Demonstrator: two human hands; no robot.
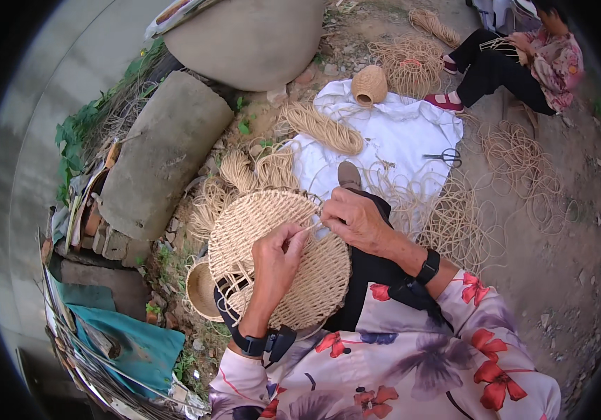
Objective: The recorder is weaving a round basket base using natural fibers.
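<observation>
One woven disc [314, 271] beneath the fingers [335, 210]

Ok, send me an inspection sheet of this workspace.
Surface: bare ground, with a creased white cloth spread on it.
Work in hand: round woven panel over the lap, loose strands at its lower left.
Clutter: cord bundle, loose cord heap, scissors at the cloth's right edge, small woven vessel, shallow basket.
Grippers: right fingers pinch a pale strand above the panel; left fingers beside it, grip unclear.
Cables: nothing seen.
Surroundings: seated co-worker upper right; grey block and teal sheet at left.
</observation>
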